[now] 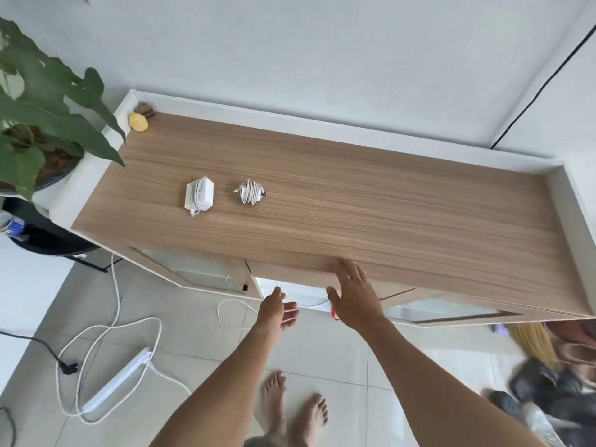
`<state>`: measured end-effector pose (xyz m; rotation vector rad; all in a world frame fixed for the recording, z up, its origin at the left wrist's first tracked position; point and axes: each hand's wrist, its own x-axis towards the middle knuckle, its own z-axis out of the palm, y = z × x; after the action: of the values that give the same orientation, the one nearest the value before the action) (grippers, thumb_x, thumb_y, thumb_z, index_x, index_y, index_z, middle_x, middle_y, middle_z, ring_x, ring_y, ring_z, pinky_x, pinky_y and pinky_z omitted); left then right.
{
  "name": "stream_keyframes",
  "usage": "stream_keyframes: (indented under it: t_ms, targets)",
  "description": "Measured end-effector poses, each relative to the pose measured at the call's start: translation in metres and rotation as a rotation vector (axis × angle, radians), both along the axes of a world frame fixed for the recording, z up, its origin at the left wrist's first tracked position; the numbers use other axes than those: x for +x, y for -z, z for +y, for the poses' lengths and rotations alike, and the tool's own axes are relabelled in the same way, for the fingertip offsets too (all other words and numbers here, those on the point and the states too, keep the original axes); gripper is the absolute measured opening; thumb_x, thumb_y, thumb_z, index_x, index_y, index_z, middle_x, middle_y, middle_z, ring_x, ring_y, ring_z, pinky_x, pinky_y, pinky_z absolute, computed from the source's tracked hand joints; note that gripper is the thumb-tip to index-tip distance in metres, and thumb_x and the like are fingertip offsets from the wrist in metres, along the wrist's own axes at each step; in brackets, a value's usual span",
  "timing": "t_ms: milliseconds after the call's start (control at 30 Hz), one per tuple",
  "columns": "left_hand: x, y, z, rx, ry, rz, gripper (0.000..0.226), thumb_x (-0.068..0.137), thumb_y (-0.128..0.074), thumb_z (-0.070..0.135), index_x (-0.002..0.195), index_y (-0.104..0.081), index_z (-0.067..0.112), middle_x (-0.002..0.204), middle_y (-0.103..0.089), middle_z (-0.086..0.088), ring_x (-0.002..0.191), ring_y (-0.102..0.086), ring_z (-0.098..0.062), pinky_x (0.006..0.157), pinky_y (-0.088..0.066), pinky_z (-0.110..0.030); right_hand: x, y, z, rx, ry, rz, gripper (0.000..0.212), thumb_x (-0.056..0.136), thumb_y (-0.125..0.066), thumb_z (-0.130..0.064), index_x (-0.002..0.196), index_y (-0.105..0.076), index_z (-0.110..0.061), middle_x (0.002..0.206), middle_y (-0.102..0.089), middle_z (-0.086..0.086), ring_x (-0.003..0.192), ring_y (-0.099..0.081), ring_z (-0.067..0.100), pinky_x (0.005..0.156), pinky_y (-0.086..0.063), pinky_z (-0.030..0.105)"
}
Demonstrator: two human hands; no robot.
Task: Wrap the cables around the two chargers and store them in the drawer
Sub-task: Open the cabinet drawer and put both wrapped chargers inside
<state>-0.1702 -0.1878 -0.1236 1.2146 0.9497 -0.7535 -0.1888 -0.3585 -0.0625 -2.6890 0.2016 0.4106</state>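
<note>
Two white chargers lie on the wooden cabinet top [354, 204], each with its cable wound round it: a larger square charger [199, 195] on the left and a smaller charger [251, 192] with its prongs pointing right. My right hand [353, 293] reaches over the cabinet's front edge with fingers straight, touching the edge. My left hand [279, 309] hovers below the edge with fingers relaxed, holding nothing. Under the edge a white drawer opening [303, 293] shows between my hands, mostly hidden.
A leafy potted plant [42, 111] stands at the left. A yellow object [138, 121] sits in the cabinet's back left corner. A white power strip [119, 377] and loose cables lie on the tiled floor. Shoes and clutter [548, 375] lie at the right.
</note>
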Motion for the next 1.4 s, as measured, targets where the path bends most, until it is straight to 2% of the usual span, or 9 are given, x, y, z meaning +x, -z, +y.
stream_keyframes:
  t_ms: [233, 533, 733, 900, 1000, 1100, 1233, 1333, 1400]
  targets:
    - [0.027, 0.064, -0.015, -0.215, -0.329, 0.149, 0.069, 0.097, -0.025, 0.06, 0.144, -0.035, 0.011, 0.13, -0.057, -0.02, 0.114, -0.059, -0.036, 0.091, -0.047, -0.047, 0.015, -0.007, -0.011, -0.073, 0.011, -0.063, 0.035, 0.089, -0.053, -0.024, 0.124, -0.056, -0.029, 0.127, -0.052, -0.012, 0.123, -0.045, 0.014, 0.077, -0.052, 0.036]
    - [0.05, 0.087, -0.041, -0.426, -0.623, 0.177, 0.085, 0.086, -0.027, 0.076, 0.146, -0.035, 0.017, 0.149, -0.041, -0.009, 0.137, -0.04, -0.032, 0.107, -0.037, -0.049, 0.006, 0.01, -0.009, -0.073, 0.052, -0.152, 0.038, 0.086, -0.057, -0.023, 0.124, -0.058, -0.03, 0.131, -0.053, -0.014, 0.122, -0.049, 0.013, 0.073, -0.054, 0.035]
    - [0.047, 0.089, -0.033, -0.459, -0.602, 0.155, 0.085, 0.087, -0.028, 0.074, 0.146, -0.034, 0.014, 0.152, -0.038, -0.008, 0.135, -0.044, -0.031, 0.107, -0.039, -0.048, 0.0, 0.015, -0.005, -0.047, 0.075, -0.155, 0.046, 0.088, -0.057, -0.021, 0.133, -0.05, -0.03, 0.141, -0.046, -0.011, 0.133, -0.04, 0.014, 0.079, -0.054, 0.037]
    - [0.026, 0.09, -0.023, -0.409, -0.546, 0.166, 0.082, 0.091, -0.023, 0.07, 0.147, -0.032, 0.011, 0.152, -0.038, -0.012, 0.134, -0.045, -0.032, 0.104, -0.041, -0.046, -0.023, 0.028, 0.004, -0.016, 0.024, -0.088, 0.065, 0.093, -0.053, -0.022, 0.15, -0.023, -0.028, 0.161, -0.01, -0.008, 0.149, -0.003, 0.011, 0.096, -0.041, 0.026]
    - [0.009, 0.087, -0.011, -0.318, -0.464, 0.19, 0.077, 0.095, -0.019, 0.064, 0.146, -0.033, 0.009, 0.146, -0.045, -0.018, 0.129, -0.051, -0.034, 0.095, -0.045, -0.044, -0.043, 0.036, 0.007, -0.129, -0.013, -0.11, 0.056, 0.091, -0.058, -0.015, 0.143, -0.039, -0.019, 0.161, -0.012, 0.007, 0.148, -0.011, 0.026, 0.112, -0.036, 0.04]
    - [-0.002, 0.073, 0.008, -0.169, -0.443, 0.169, 0.07, 0.098, -0.019, 0.058, 0.147, -0.034, 0.011, 0.144, -0.047, -0.018, 0.126, -0.053, -0.032, 0.093, -0.047, -0.042, -0.06, 0.04, 0.012, -0.183, 0.078, -0.115, 0.037, 0.085, -0.065, -0.007, 0.12, -0.058, -0.018, 0.144, -0.04, 0.013, 0.127, -0.047, 0.032, 0.089, -0.054, 0.04]
    - [-0.004, 0.038, 0.037, 0.056, -0.51, -0.047, 0.065, 0.099, -0.017, 0.056, 0.147, -0.033, 0.015, 0.146, -0.044, -0.013, 0.131, -0.049, -0.029, 0.101, -0.041, -0.041, -0.064, 0.033, 0.021, -0.134, 0.136, -0.109, 0.027, 0.086, -0.062, -0.004, 0.109, -0.066, -0.018, 0.104, -0.062, 0.005, 0.094, -0.059, 0.029, 0.078, -0.054, 0.039]
    - [-0.019, 0.012, 0.052, 0.646, -0.102, -0.403, 0.055, 0.1, -0.034, 0.044, 0.143, -0.036, 0.009, 0.143, -0.039, -0.019, 0.133, -0.04, -0.033, 0.105, -0.032, -0.038, -0.065, 0.024, 0.023, -0.133, 0.134, -0.016, 0.023, 0.091, -0.055, -0.007, 0.108, -0.066, -0.018, 0.102, -0.062, 0.004, 0.096, -0.057, 0.03, 0.073, -0.049, 0.036]
    - [-0.027, 0.002, 0.061, 0.973, 0.318, -0.842, 0.049, 0.095, -0.046, 0.037, 0.136, -0.045, 0.01, 0.138, -0.047, -0.014, 0.131, -0.04, -0.031, 0.105, -0.031, -0.039, -0.065, 0.023, 0.023, -0.138, 0.107, 0.034, 0.024, 0.092, -0.053, -0.008, 0.11, -0.065, -0.019, 0.104, -0.061, 0.004, 0.096, -0.057, 0.03, 0.071, -0.048, 0.036]
